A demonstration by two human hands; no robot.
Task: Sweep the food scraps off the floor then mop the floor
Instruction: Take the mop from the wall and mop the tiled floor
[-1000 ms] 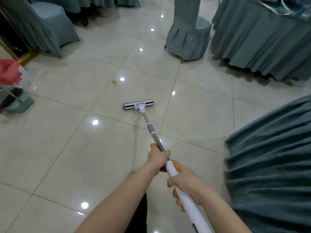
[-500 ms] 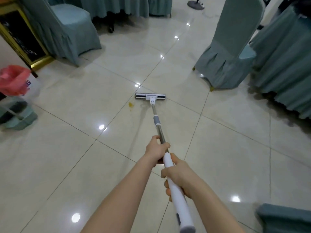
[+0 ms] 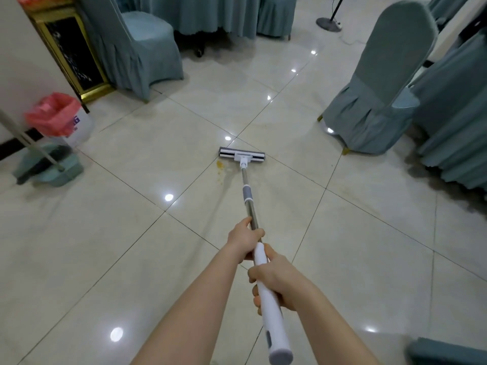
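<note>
Both hands hold a flat mop (image 3: 248, 191) with a steel and white pole. My left hand (image 3: 245, 239) grips the pole higher up on the metal part. My right hand (image 3: 272, 283) grips the white handle closer to me. The mop's head (image 3: 242, 155) lies flat on the glossy beige tiled floor (image 3: 131, 233). A small yellowish food stain (image 3: 220, 165) sits just in front of the head's left end, with smaller specks trailing toward me.
At the left stand a teal dustpan with a broom pole (image 3: 48, 164) and a bin with a pink bag (image 3: 59, 118). Teal-covered chairs (image 3: 374, 96) (image 3: 137, 48) and draped tables (image 3: 458, 122) stand at the right and the back. A lamp base (image 3: 329, 23) stands far back.
The mop's head has slid farther away from me, past the yellow stain, which was ahead of it before. My view has tilted up and turned left.
</note>
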